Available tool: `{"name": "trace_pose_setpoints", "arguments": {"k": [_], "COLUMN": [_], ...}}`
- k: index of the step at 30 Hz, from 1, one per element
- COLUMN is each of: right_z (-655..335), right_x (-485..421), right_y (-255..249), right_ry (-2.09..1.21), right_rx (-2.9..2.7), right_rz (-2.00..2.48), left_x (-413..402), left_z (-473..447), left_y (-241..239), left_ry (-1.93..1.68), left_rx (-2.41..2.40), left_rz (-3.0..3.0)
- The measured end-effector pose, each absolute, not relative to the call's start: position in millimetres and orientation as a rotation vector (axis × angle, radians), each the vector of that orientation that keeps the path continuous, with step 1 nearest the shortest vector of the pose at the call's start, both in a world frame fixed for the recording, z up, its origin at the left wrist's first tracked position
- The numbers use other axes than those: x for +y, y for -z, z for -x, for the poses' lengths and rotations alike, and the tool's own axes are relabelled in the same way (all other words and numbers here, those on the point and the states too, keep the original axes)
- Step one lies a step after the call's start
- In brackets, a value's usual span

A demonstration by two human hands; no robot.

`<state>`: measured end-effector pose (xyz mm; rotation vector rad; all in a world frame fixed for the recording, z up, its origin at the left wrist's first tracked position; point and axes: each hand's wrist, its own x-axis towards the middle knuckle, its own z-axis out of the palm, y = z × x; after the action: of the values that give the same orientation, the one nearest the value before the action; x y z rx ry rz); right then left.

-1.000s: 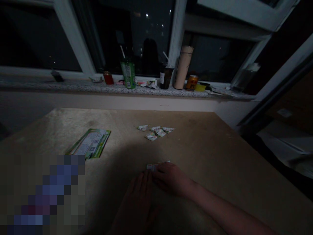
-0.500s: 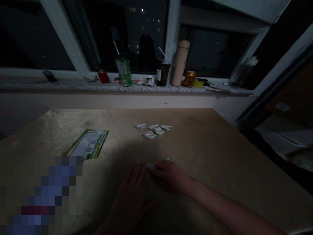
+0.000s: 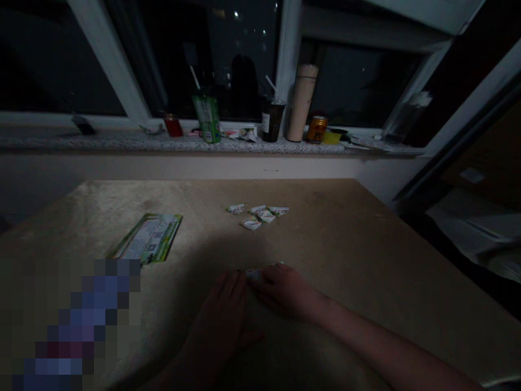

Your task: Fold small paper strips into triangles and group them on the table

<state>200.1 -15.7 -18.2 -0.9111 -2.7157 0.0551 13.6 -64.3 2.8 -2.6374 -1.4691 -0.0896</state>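
My left hand (image 3: 223, 312) lies flat on the table with its fingers stretched forward and the thumb out to the right. Its fingertips meet the left end of a folded strip of printed wrapper (image 3: 254, 273). Over the rest of that strip my right hand (image 3: 284, 287) bends its fingers, pressing it to the tabletop; most of the strip is hidden beneath them. Farther off, several small folded pieces of printed wrapper (image 3: 266, 216), pointed and white-green, lie close together. To the left rests a flat green-and-white printed packet (image 3: 152, 239), its near end cut off by a blurred patch.
The brown table (image 3: 345, 244) is dimly lit. Behind it a stone window sill (image 3: 240, 146) carries a green cup (image 3: 207, 119), a dark cup (image 3: 272, 122), a tall bottle (image 3: 302, 103), a gold can (image 3: 316, 130) and a red jar (image 3: 173, 125).
Both hands stay in nearly the same place on the strip. The whole view has shifted very slightly; the pieces on the table have not moved.
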Motion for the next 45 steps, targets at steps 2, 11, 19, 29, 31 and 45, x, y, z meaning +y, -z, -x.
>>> {"name": "trace_pose_setpoints", "arguments": {"k": [2, 11, 19, 29, 31, 45], "right_z": [-201, -204, -206, -217, -222, -237], "right_x": [-15, -16, -13, 0, 5, 18], "right_y": [19, 12, 8, 9, 8, 5], "right_ry": [-0.108, -0.281, -0.635, -1.011, -1.089, -1.008], "right_rx": [-2.704, -2.676, -2.537, -2.157, -2.093, -2.196], "right_rz": [0.897, 0.887, 0.87, 0.851, 0.829, 0.938], "left_x": [-62, -23, -7, -4, -4, -3], "left_z": [-14, 1, 3, 7, 6, 7], "left_y": [-10, -8, 2, -1, -2, -2], "left_ry": [0.118, 0.477, 0.625, 0.609, 0.603, 0.638], "left_rx": [-1.498, -1.725, -1.9, -1.969, -1.976, -2.005], "left_rz": [2.638, 2.814, 2.887, 2.946, 2.96, 2.99]}}
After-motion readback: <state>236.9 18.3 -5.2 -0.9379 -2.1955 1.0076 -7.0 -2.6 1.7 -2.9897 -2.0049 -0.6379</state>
